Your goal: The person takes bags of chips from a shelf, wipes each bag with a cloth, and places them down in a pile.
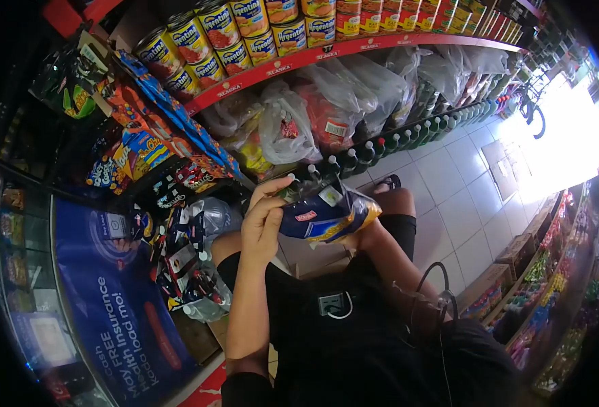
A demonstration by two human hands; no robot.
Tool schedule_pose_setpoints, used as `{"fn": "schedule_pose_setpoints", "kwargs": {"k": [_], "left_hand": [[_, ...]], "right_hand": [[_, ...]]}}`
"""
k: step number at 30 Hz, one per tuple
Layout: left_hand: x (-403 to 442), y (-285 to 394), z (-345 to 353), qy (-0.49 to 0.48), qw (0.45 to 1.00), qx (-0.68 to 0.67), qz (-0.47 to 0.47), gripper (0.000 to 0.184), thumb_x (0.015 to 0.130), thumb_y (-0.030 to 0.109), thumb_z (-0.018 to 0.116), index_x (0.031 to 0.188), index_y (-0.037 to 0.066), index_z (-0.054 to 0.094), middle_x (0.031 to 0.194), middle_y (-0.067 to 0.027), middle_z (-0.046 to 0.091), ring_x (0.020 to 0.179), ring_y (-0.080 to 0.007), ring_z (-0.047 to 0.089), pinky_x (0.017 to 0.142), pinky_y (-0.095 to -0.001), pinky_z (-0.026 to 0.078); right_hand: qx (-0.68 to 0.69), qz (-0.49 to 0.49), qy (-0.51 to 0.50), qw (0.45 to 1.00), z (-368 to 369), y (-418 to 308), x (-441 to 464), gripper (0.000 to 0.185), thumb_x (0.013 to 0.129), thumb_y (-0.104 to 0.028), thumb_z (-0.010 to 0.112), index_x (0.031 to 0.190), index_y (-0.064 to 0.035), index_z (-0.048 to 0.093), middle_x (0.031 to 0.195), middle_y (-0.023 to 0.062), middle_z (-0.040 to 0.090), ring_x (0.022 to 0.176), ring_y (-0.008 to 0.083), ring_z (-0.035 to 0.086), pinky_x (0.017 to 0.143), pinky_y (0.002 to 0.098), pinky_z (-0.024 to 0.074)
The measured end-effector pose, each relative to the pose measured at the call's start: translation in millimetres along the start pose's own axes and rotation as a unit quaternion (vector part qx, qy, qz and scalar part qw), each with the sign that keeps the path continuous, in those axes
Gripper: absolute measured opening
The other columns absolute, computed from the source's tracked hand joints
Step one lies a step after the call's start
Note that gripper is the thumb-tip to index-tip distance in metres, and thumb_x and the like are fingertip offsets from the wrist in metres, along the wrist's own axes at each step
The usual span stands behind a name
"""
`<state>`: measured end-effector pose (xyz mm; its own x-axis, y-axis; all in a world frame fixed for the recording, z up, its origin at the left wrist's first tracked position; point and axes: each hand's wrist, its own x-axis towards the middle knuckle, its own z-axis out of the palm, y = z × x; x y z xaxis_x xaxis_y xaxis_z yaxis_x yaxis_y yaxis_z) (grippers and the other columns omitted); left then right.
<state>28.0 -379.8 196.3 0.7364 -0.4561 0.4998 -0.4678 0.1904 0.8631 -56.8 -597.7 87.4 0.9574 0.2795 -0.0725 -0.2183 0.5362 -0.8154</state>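
A dark blue and yellow snack packet [318, 211] with a small red label is held up in front of my body, above my lap. My left hand [261, 227] grips its left end, fingers pointing upward and the thumb on the near side. At the packet's lower right, my right hand [363, 236] holds it from beneath. Most of the right fingers are hidden behind the packet. Something green and clear shows by the left fingertips, too small to make out.
Cans [235, 57] line a red-edged shelf [279, 68], with filled plastic bags [286, 129] below. Green bottles [367, 152] stand in a row on the floor. Bottles and packets [208, 281] crowd my left, beside a blue banner [120, 305]. Candy racks [550, 278] stand at right.
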Motion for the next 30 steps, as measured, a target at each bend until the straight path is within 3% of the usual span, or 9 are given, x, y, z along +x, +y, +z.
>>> {"fn": "schedule_pose_setpoints", "kwargs": {"k": [2, 5, 7, 13, 16, 18, 22, 27, 30], "left_hand": [[4.9, 5.9, 0.8, -0.023, 0.998, 0.049, 0.018, 0.015, 0.097, 0.013, 0.060, 0.098, -0.001, 0.064, 0.133, -0.0200, 0.059, 0.127, -0.0316, 0.053, 0.108, -0.0408, 0.038], [14.9, 22.5, -1.5, -0.070, 0.988, 0.135, 0.023, 0.009, 0.089, 0.011, 0.066, 0.093, 0.004, 0.070, 0.133, -0.0183, 0.060, 0.127, -0.0341, 0.054, 0.114, -0.0467, 0.030], [19.5, 36.3, -8.7, -0.094, 0.974, 0.201, 0.036, 0.011, 0.085, 0.013, 0.070, 0.094, 0.008, 0.074, 0.135, -0.0167, 0.060, 0.128, -0.0349, 0.053, 0.117, -0.0494, 0.023], [-4.9, 34.1, 5.8, 0.043, 0.990, 0.125, -0.044, 0.028, 0.090, 0.017, 0.068, 0.118, 0.012, 0.070, 0.151, -0.0175, 0.044, 0.141, -0.0337, 0.040, 0.119, -0.0454, 0.024], [-32.9, 20.3, 21.5, 0.093, 0.946, -0.265, -0.161, 0.053, 0.094, 0.035, 0.062, 0.140, 0.013, 0.049, 0.158, -0.0150, 0.034, 0.146, -0.0335, 0.031, 0.116, -0.0550, 0.026], [-43.4, 22.1, 32.6, 0.106, 0.766, -0.587, -0.241, 0.074, 0.098, 0.053, 0.056, 0.155, 0.013, 0.031, 0.162, -0.0127, 0.027, 0.149, -0.0330, 0.025, 0.112, -0.0654, 0.029], [-35.8, 17.3, 35.7, 0.093, 0.769, -0.459, -0.435, 0.082, 0.095, 0.068, 0.048, 0.153, 0.012, 0.034, 0.153, -0.0136, 0.044, 0.139, -0.0367, 0.044, 0.100, -0.0744, 0.038], [-37.9, 1.2, 31.6, 0.133, 0.804, -0.400, -0.420, 0.054, 0.103, 0.039, 0.054, 0.143, 0.004, 0.045, 0.136, -0.0139, 0.059, 0.122, -0.0290, 0.061, 0.101, -0.0472, 0.052], [-43.6, -7.3, 30.3, 0.177, 0.802, -0.365, -0.439, 0.048, 0.105, 0.034, 0.050, 0.142, 0.002, 0.047, 0.134, -0.0118, 0.060, 0.119, -0.0246, 0.062, 0.099, -0.0378, 0.052]], "right_hand": [[-0.030, 0.028, -0.003, 0.999, 9.3, -15.0, -3.9, 0.059, 0.098, -0.048, 0.052, 0.140, -0.0066, 0.052, 0.138, 0.0139, 0.059, 0.122, 0.0351, 0.060, 0.097, 0.0587, 0.0521], [0.373, 0.154, -0.010, 0.915, 16.6, -32.8, -12.9, 0.056, 0.098, -0.041, 0.055, 0.144, -0.0100, 0.048, 0.140, 0.0121, 0.058, 0.125, 0.0344, 0.059, 0.093, 0.0618, 0.0537], [0.059, -0.013, 0.026, 0.998, 13.8, -26.7, -15.6, 0.055, 0.099, -0.042, 0.052, 0.144, -0.0103, 0.048, 0.140, 0.0119, 0.058, 0.124, 0.0349, 0.059, 0.094, 0.0606, 0.0536], [0.445, -0.035, -0.005, 0.895, -11.9, -39.5, -2.0, 0.053, 0.101, -0.042, 0.047, 0.133, -0.0008, 0.056, 0.129, 0.0165, 0.065, 0.118, 0.0304, 0.064, 0.099, 0.0486, 0.0521], [0.394, -0.058, 0.036, 0.917, -27.7, -45.2, 2.0, 0.052, 0.100, -0.043, 0.048, 0.127, 0.0011, 0.060, 0.121, 0.0173, 0.069, 0.112, 0.0305, 0.067, 0.098, 0.0463, 0.0525], [0.373, -0.024, 0.094, 0.923, -48.5, -41.5, -7.0, 0.045, 0.098, -0.036, 0.053, 0.121, 0.0017, 0.062, 0.114, 0.0173, 0.071, 0.101, 0.0298, 0.071, 0.092, 0.0445, 0.0562], [0.208, 0.004, 0.211, 0.955, -49.7, -45.6, -18.8, 0.038, 0.095, -0.027, 0.061, 0.122, 0.0000, 0.060, 0.109, 0.0156, 0.071, 0.090, 0.0272, 0.072, 0.077, 0.0400, 0.0608], [0.164, 0.025, 0.299, 0.940, -29.8, -69.3, -11.4, 0.043, 0.093, -0.017, 0.064, 0.131, 0.0011, 0.055, 0.121, 0.0141, 0.066, 0.097, 0.0292, 0.069, 0.088, 0.0386, 0.0565], [-0.320, -0.079, 0.249, 0.911, -58.0, -43.7, -10.0, 0.047, 0.094, -0.017, 0.062, 0.135, 0.0017, 0.052, 0.127, 0.0171, 0.063, 0.112, 0.0356, 0.062, 0.100, 0.0399, 0.0493]]}}
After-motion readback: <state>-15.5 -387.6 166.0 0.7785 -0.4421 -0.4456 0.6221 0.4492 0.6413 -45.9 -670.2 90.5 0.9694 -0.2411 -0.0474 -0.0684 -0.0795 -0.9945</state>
